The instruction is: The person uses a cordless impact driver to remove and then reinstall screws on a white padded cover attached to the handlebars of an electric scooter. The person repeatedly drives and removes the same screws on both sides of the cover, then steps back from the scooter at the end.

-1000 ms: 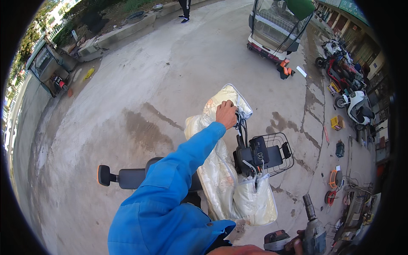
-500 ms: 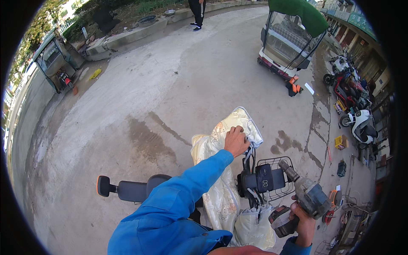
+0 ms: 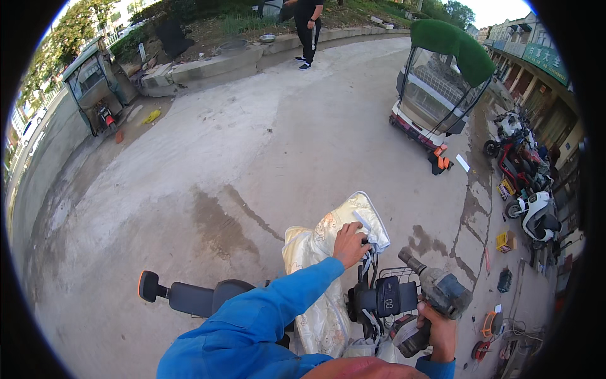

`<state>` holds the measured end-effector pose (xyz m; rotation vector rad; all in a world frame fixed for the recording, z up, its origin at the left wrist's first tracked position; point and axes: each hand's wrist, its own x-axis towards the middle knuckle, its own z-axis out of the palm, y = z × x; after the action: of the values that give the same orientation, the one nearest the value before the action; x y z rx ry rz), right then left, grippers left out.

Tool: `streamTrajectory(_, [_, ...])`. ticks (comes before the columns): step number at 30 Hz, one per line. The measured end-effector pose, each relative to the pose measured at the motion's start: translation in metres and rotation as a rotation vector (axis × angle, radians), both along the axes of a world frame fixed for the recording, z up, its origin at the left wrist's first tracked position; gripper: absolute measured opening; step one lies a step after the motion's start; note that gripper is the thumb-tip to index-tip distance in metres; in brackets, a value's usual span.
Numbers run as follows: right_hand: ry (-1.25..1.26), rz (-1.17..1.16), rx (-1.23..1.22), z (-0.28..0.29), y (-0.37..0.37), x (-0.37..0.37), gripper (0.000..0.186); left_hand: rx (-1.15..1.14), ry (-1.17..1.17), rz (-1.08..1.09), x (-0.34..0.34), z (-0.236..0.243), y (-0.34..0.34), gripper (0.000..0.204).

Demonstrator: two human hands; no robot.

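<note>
In the head view, my left hand (image 3: 351, 245) reaches across in a blue sleeve. Its fingers curl over the far handlebar end, at the edge of a cream quilted scooter cover (image 3: 322, 249); a little black shows at the fingertips. My right hand (image 3: 440, 326) is wrapped round the handle of a worn cordless impact wrench (image 3: 445, 292), whose nose points up and left. The wrench is held up just right of the scooter's lit display (image 3: 388, 295). Behind the display sits a black wire basket (image 3: 399, 274), partly hidden by the wrench.
The black scooter seat (image 3: 196, 300) extends left. A three-wheeler with a green roof (image 3: 435, 95) stands at far right, orange-black items behind it. Scooters (image 3: 536, 218), boxes (image 3: 505, 241) and cables line the right. A person (image 3: 307, 31) stands by the far kerb (image 3: 208, 74).
The view has tilted up, so the surroundings sit lower. The wrench in my right hand has shifted a little left. My left hand keeps its place at the handlebar and cover.
</note>
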<state>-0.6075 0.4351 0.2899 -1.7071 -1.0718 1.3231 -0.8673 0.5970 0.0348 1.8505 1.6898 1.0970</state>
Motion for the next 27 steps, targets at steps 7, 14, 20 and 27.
streamTrajectory(7, [-0.045,0.049,0.021,-0.017,0.018,-0.003,0.026,0.088,-0.027,0.048,0.009,-0.004,-0.005,0.030])
streamTrajectory(14, [-0.047,0.026,-0.034,-0.030,0.040,-0.023,0.024,0.147,-0.057,0.028,0.005,-0.003,-0.007,0.029])
streamTrajectory(20, [-0.099,0.071,-0.090,-0.042,0.066,-0.029,0.020,0.144,-0.218,-0.049,-0.006,-0.024,0.005,0.030])
streamTrajectory(27, [-0.094,0.175,-0.086,-0.062,0.092,-0.041,0.019,0.051,-0.141,-0.107,-0.009,-0.027,0.013,0.042])
